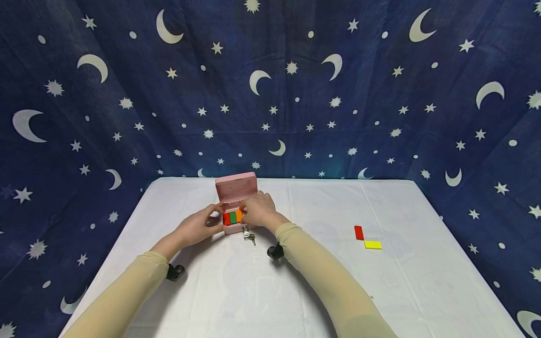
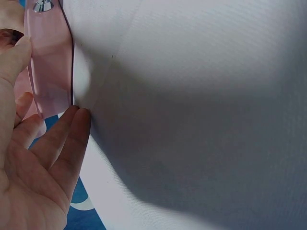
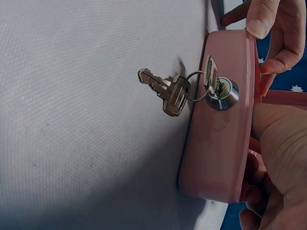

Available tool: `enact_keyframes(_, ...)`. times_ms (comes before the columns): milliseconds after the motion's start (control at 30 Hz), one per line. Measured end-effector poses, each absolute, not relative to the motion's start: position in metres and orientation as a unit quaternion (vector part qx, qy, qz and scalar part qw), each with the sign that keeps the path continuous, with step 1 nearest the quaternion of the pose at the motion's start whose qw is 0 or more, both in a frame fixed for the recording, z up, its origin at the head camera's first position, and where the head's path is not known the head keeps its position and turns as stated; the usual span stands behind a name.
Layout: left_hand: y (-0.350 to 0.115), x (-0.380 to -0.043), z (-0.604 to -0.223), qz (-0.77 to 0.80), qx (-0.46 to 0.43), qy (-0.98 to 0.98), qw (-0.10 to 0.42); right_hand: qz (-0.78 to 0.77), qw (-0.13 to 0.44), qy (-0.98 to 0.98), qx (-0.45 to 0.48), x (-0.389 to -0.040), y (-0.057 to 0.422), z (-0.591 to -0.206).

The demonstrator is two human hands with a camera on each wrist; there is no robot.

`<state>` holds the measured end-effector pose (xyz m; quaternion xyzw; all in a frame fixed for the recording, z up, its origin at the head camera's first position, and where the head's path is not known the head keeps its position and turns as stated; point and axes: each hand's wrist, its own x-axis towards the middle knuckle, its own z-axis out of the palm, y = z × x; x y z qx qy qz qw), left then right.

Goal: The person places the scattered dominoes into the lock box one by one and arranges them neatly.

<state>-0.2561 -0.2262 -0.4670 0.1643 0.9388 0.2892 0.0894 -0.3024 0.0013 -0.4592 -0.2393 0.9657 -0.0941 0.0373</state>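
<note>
Box point(image 3: 216, 148), pink, with red, green, orange pieces point(image 1: 233, 217), apparently blocks

backdrop point(image 1: 241, 51): dark blue, creased, printed with pale moons point(image 1: 164, 31) and stars point(image 1: 291, 68) | table point(image 1: 321, 202): draped in white

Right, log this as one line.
left hand: touches open pink box; right hand: partly inside; box: red, green, orange blocks; table: loose red block, yellow block; key: in lock

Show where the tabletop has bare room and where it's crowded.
Bare: the white cloth between the right sleeve and the red tile and yellow tile, and from those tiles to the table's right edge. Crowded: the pink box, left hand and right hand at it, blocks inside, keys at its front.
</note>
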Motion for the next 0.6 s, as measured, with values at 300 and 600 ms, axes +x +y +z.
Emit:
enact_keyframes(300, -0.2256, -0.2562, -0.4669, 0.290, 0.163, 0.939, 0.088, -0.093, 0.036, 0.966, -0.238, -0.3036, 0.0011, -0.4601)
enact_keyframes(600, -0.2243, -0.2558, -0.4668, 0.292, 0.160, 0.939, 0.084, -0.112, 0.015, 0.959, -0.259, -0.3028, 0.0093, -0.4567)
